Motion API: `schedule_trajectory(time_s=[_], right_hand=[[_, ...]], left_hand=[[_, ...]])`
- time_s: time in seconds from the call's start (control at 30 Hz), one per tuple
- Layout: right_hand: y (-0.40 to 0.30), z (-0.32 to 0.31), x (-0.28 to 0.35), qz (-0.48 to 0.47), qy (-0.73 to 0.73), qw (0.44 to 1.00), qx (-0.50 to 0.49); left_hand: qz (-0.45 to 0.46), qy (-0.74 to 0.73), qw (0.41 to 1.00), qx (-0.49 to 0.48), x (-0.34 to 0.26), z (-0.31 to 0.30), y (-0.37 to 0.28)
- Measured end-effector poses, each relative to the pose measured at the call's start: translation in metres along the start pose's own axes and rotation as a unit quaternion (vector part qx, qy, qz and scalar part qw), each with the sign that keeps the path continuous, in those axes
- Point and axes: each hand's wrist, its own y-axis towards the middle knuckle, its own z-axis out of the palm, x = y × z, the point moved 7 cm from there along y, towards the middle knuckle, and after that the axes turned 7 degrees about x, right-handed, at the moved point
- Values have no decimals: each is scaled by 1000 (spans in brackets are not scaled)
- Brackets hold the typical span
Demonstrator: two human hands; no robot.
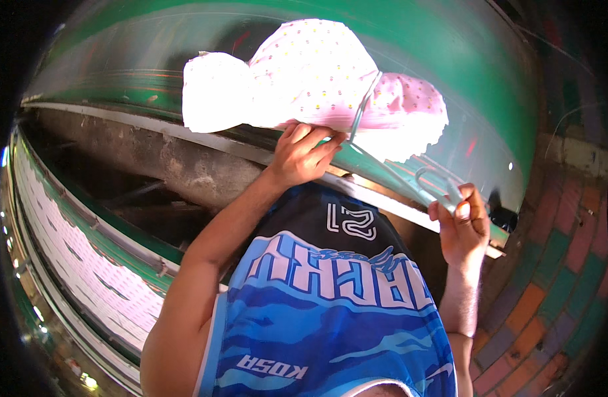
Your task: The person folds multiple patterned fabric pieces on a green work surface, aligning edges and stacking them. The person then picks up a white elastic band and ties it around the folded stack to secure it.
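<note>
A bundle of pale pink cloth printed with small motifs lies on the green tabletop. It is gathered at two places, and its right end flares out with a ragged edge. Around the right gather runs a narrow pale strip, which crosses itself at the bundle's near side. My left hand has its fingers bent against the near edge of the cloth, its fingertips beside that crossing. My right hand pinches the loose, looped length of the strip to the lower right, where it is stretched fairly straight. What lies under my left fingers is hidden.
The table's pale front edge runs between the bundle and my body, with a stained wall-like surface beneath it. Pink patterned cloth lies along another long green table on the left. Coloured paving bricks cover the floor on the right.
</note>
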Motion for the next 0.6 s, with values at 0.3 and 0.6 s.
schedule_trajectory(time_s=[0.3,0.6], right_hand=[[-16,9,-8,-26,-316,906,280],[-32,-50,4,-84,-158,953,245]], left_hand=[[-31,134,971,198,29,14,114],[-20,174,963,202,12,22,91]])
